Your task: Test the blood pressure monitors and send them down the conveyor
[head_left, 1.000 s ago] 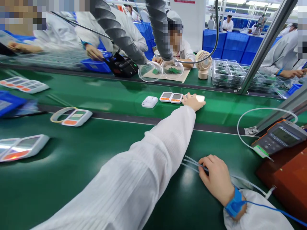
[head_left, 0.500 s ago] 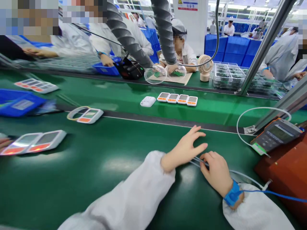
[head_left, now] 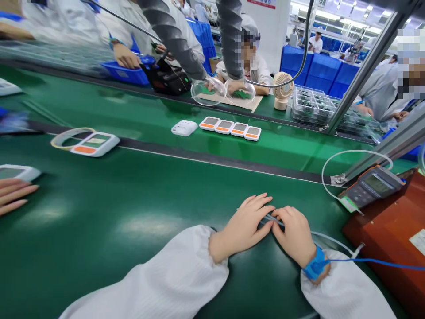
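Observation:
Near the front of the green bench, my right hand (head_left: 294,232) has its thumb and fingers closed round thin grey tubes (head_left: 272,218). A blue wrist strap (head_left: 315,264) with a blue cord is on that wrist. My left hand (head_left: 244,223) lies just left of it, palm down over the tubes, its fingers stretched and the thumb apart. The fingertips of both hands nearly meet. The far end of the tubes is mostly hidden under my left hand. A pale tube (head_left: 334,241) runs from behind my right hand to a fitting by an orange-brown box (head_left: 392,226).
A grey handheld meter (head_left: 372,186) sits on the box, beneath a metal post. Several white-and-orange display units (head_left: 224,127) and a white unit (head_left: 184,128) stand on the far strip. Another unit (head_left: 95,144) lies left, by a co-worker's hand (head_left: 15,195). Co-workers sit opposite.
My left hand has come down from above onto the tubes, beside my right hand. My right hand keeps its grip. The view has turned, shifting the bench items left.

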{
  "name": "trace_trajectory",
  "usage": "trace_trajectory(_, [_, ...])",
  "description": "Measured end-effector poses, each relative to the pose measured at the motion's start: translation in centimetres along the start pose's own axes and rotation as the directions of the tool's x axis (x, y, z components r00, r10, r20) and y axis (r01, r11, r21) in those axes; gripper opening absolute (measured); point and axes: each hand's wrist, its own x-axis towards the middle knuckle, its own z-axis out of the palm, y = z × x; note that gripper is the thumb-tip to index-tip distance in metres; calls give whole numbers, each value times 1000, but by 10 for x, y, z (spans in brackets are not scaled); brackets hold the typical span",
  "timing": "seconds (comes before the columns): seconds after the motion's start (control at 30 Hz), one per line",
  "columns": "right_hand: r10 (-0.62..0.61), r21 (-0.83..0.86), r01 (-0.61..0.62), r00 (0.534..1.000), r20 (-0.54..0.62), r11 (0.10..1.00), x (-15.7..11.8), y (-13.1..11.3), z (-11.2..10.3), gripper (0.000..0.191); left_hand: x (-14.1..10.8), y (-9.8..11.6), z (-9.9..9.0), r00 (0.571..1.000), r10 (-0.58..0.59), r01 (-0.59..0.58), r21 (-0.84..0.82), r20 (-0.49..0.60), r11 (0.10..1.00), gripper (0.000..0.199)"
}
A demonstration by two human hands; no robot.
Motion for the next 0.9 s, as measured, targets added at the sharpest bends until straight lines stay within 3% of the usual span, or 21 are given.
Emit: trace_trajectory(0.9, [3, -17, -3, 1000, 4, 1000, 0, 0, 0, 15, 0, -3, 3, 996, 86, -85, 33, -31, 996, 35])
